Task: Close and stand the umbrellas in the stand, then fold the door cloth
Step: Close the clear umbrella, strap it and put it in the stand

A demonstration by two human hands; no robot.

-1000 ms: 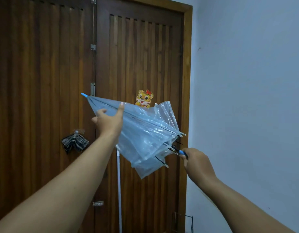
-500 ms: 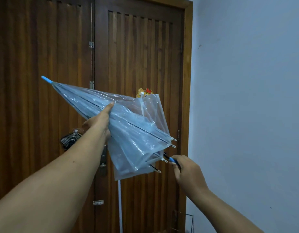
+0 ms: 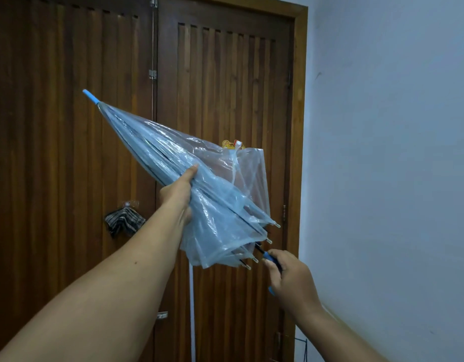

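A clear plastic umbrella (image 3: 215, 205) with a blue tip is folded in and held slanted in front of the wooden door, tip up to the left. My left hand (image 3: 177, 192) grips the gathered canopy around its middle. My right hand (image 3: 291, 278) grips the blue handle at the lower right, just below the rib ends. A striped grey cloth (image 3: 123, 222) hangs on a hook on the left door leaf. Part of a thin black wire stand (image 3: 302, 348) shows at the bottom by the door frame.
Dark wooden double doors (image 3: 225, 74) fill the left and middle. A cartoon tiger sticker (image 3: 229, 145) peeks above the canopy. A white rod (image 3: 192, 314) runs down the door below the umbrella. A plain pale wall (image 3: 395, 152) stands at the right.
The canopy has collapsed tighter around the shaft. My left hand slid down the canopy and closed around it, and the umbrella now points more steeply up-left. My right hand stayed on the handle.
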